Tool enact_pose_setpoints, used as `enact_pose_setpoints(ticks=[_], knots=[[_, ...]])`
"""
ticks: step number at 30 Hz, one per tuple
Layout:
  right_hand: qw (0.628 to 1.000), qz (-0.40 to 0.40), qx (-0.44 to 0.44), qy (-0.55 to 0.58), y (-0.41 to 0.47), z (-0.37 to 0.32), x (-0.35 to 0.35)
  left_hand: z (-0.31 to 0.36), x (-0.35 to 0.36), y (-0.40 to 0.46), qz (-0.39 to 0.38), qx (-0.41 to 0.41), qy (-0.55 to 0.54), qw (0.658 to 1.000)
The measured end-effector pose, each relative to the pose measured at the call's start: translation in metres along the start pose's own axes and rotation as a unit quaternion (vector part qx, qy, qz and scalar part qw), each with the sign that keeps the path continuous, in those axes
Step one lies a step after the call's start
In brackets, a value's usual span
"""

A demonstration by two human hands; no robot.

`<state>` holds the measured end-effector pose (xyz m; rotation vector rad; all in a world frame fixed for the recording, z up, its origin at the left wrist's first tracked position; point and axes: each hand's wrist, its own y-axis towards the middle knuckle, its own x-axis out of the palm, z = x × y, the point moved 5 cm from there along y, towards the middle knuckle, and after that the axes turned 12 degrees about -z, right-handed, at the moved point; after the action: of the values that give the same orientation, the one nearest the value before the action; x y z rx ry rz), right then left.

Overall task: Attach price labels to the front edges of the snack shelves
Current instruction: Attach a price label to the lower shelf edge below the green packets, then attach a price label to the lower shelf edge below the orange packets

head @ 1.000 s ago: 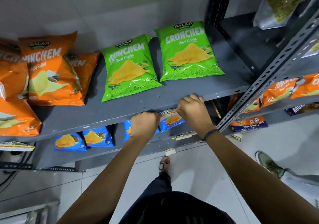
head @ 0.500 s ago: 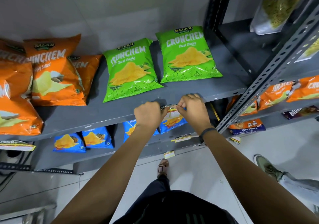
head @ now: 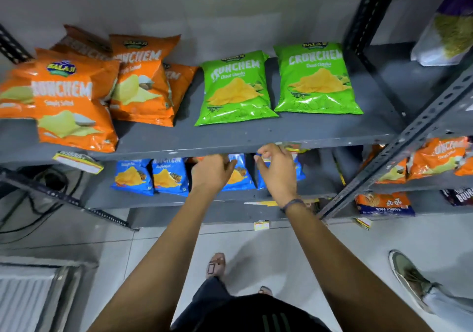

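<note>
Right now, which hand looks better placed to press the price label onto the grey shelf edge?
Probably the right hand: its fingers touch the small label at the grey metal shelf edge. The left hand sits lower.

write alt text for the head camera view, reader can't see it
Two bare hands, left hand and right hand, reach to the front edge of a grey shelf holding green chip bags and orange chip bags. Blue chip bags sit on the shelf below.

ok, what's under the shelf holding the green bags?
Under the grey shelf blue chip bags stand on the next level. The left hand and right hand cover some of that row, so those bags show only partly.
</note>
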<state>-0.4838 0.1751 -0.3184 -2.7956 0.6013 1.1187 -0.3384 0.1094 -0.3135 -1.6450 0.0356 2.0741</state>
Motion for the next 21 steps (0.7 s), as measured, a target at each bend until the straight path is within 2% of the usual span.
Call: enact_pose_setpoints(ticks=[4,8,11,14,16,21], knots=[[0.988,-0.081,0.011,0.133,-0.002,-0.036,0.079,-0.092,-0.003,-0.03,0.004,-0.064,-0.071,0.995],[0.956,-0.186,0.014,0.225,-0.005,-0.095,0.172,-0.197,-0.036,-0.059,0.11,-0.147,-0.11,0.977],[0.932,-0.247,0.043,0.261,-0.007,-0.14,0.245,-0.269,-0.073,-0.068,0.225,-0.138,-0.092,0.96],[0.913,-0.278,0.087,0.287,-0.006,-0.182,0.302,-0.323,-0.109,-0.059,0.272,-0.104,-0.011,0.957],[0.902,-0.289,0.106,0.302,-0.001,-0.205,0.329,-0.346,-0.127,-0.046,0.252,-0.082,0.028,0.964],[0.89,-0.253,0.168,0.341,0.014,-0.227,0.356,-0.359,-0.134,-0.004,0.087,0.009,0.049,0.995]])
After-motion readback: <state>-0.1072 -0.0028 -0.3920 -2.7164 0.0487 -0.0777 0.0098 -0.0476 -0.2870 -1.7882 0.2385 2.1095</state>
